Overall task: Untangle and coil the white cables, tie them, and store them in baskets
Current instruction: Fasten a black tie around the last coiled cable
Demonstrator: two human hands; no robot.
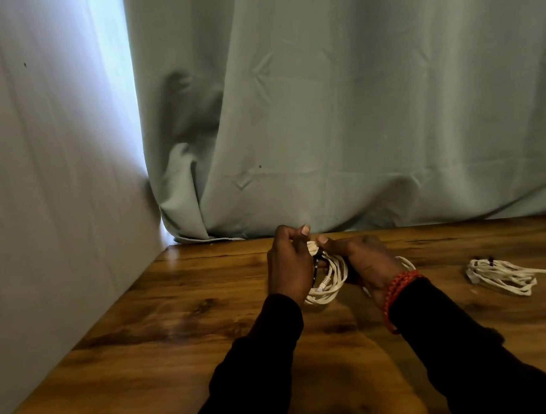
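Observation:
A coiled white cable (pixel 332 276) hangs between my two hands above the wooden table (pixel 162 319). My left hand (pixel 288 265) grips the coil's left side, where a thin black tie (pixel 317 262) wraps the strands. My right hand (pixel 367 259) holds the coil's right side, its thumb on top of the bundle. A white plug end shows in the middle of the coil. A second white cable bundle (pixel 502 274) lies on the table to the right, with small dark ties at its top. No basket is in view.
A grey-green curtain (pixel 338 102) hangs along the table's far edge. A pale wall (pixel 49 193) runs along the left edge. A red bead bracelet (pixel 396 291) circles my right wrist.

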